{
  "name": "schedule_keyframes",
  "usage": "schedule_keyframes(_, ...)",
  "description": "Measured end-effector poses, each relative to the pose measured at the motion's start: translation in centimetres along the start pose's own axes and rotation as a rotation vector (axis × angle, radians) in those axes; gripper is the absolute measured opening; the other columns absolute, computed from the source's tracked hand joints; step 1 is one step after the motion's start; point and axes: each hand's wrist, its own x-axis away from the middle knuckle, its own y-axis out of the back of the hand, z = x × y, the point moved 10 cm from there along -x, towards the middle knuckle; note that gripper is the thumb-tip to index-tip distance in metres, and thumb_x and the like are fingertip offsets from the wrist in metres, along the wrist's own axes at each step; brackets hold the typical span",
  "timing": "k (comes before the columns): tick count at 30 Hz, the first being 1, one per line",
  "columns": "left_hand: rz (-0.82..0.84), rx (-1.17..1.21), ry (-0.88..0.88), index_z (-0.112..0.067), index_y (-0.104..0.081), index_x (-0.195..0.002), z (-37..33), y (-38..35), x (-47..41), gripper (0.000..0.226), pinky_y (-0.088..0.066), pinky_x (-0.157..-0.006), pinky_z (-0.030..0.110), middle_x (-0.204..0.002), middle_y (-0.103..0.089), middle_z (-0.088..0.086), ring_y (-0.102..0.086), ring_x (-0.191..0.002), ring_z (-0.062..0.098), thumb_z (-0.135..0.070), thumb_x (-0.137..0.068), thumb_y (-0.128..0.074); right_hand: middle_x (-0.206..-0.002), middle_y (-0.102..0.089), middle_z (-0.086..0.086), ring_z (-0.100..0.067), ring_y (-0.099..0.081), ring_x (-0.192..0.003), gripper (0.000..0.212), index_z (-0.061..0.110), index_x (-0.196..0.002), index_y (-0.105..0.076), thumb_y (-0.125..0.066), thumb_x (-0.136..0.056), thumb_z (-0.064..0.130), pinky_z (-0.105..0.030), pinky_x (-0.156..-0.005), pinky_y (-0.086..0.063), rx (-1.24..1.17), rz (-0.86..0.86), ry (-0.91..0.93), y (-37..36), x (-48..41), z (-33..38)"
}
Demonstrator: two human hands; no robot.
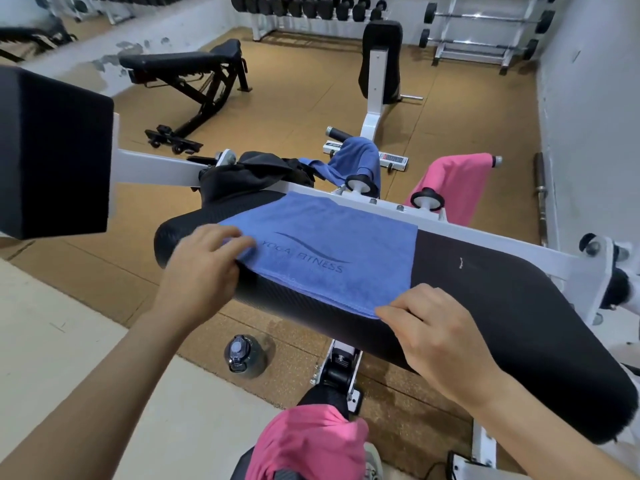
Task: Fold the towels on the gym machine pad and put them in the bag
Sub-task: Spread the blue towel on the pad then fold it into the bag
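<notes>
The pink towel [308, 441] at 6 o'clock is cut off by the bottom edge, so its full shape cannot be told. At 9 o'clock a black block [52, 150] runs off the left edge. How far the left hand [204, 268] reaches under the blue towel [332, 251] is hidden, and the small print below its logo is unreadable. The black bag [256, 178], at 11 o'clock from that towel, sits partly behind the bench [485, 306], its mouth unclear. The dumbbells [304, 8] at 12 o'clock are clipped by the top edge
</notes>
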Motion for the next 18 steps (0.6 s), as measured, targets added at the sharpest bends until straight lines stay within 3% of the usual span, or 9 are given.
schedule_keyframes(2, 0.024, 0.067, -0.071, -0.012, -0.073, -0.106, -2.1, -0.4, -0.2, 0.030, -0.051, -0.080, 0.041, -0.108, -0.068, 0.006, -0.059, -0.101, 0.030, -0.002, -0.081, -0.059, -0.073, -0.061, -0.008, -0.028, -0.056, -0.062, 0.021, 0.004, -0.086, -0.073, -0.056, -0.084, -0.009, -0.038, -0.052, -0.043, 0.012, -0.029, 0.014, 0.2, 0.0, 0.1)
schedule_keyframes(4, 0.011, 0.122, -0.022, -0.013, -0.075, -0.105, -1.7, -0.5, -0.3, 0.031, -0.054, -0.076, 0.039, -0.103, -0.072, 0.003, -0.063, -0.096, 0.029, 0.003, -0.079, -0.071, -0.078, -0.063, -0.010, -0.029, -0.057, -0.067, 0.027, 0.002, -0.087, -0.073, -0.049, -0.085, -0.011, -0.039, -0.055, -0.046, -0.010, -0.029, 0.016, 0.1, 0.1, 0.5)
schedule_keyframes(6, 0.002, 0.151, 0.012, -0.012, -0.076, -0.102, -0.9, -0.5, -0.2, 0.032, -0.056, -0.076, 0.040, -0.098, -0.074, 0.003, -0.065, -0.090, 0.029, 0.006, -0.075, -0.074, -0.088, -0.064, -0.009, -0.027, -0.058, -0.077, 0.028, 0.002, -0.092, -0.072, -0.054, -0.080, -0.016, -0.036, -0.064, -0.051, -0.069, 0.035, -0.006, -0.3, 0.0, 0.7)
schedule_keyframes(9, 0.019, 0.110, -0.007, -0.012, -0.077, -0.100, -1.0, 0.0, -0.4, 0.034, -0.055, -0.075, 0.037, -0.096, -0.074, 0.002, -0.062, -0.089, 0.028, 0.008, -0.073, -0.074, -0.100, -0.064, -0.001, -0.015, -0.060, -0.090, 0.037, 0.008, -0.102, -0.071, -0.070, -0.073, -0.016, -0.030, -0.077, -0.053, -0.286, 0.119, -0.187, -0.6, -0.4, -1.0)
schedule_keyframes(12, -0.009, 0.112, -0.007, -0.011, -0.075, -0.102, -2.6, 1.5, -0.4, 0.043, -0.047, -0.078, 0.033, -0.101, -0.070, 0.005, -0.054, -0.094, 0.027, 0.014, -0.067, -0.068, -0.100, -0.062, 0.009, -0.003, -0.059, -0.092, 0.026, 0.014, -0.099, -0.072, -0.070, -0.081, -0.006, -0.016, -0.082, -0.050, -0.503, 0.128, -0.404, -0.2, -0.4, -3.4)
schedule_keyframes(14, -0.047, 0.194, -0.053, -0.011, -0.071, -0.101, -6.0, 2.3, 0.1, 0.035, -0.045, -0.076, 0.031, -0.101, -0.064, 0.006, -0.053, -0.092, 0.027, 0.008, -0.071, -0.068, -0.097, -0.064, 0.010, -0.003, -0.061, -0.091, 0.019, 0.013, -0.093, -0.074, -0.070, -0.083, -0.002, -0.016, -0.081, -0.051, -0.513, 0.136, -0.438, -0.1, -0.4, -3.9)
schedule_keyframes(17, -0.026, 0.315, -0.286, -0.012, -0.068, -0.092, -14.5, 1.7, 1.8, 0.006, -0.047, -0.061, 0.039, -0.091, -0.061, 0.006, -0.054, -0.076, 0.027, -0.014, -0.086, -0.066, -0.094, -0.066, 0.009, -0.004, -0.062, -0.089, 0.015, 0.011, -0.090, -0.075, -0.070, -0.083, -0.001, -0.020, -0.080, -0.052, -0.510, 0.117, -0.463, 0.1, -0.4, -4.2)
schedule_keyframes(18, -0.038, 0.321, -0.323, -0.011, -0.069, -0.090, -16.3, 1.2, 2.2, 0.010, -0.045, -0.058, 0.040, -0.087, -0.061, 0.006, -0.052, -0.071, 0.027, -0.019, -0.090, -0.064, -0.093, -0.066, 0.008, -0.002, -0.062, -0.086, 0.015, 0.011, -0.089, -0.076, -0.070, -0.083, -0.001, -0.017, -0.078, -0.050, -0.517, 0.107, -0.471, 0.1, -0.4, -4.2)
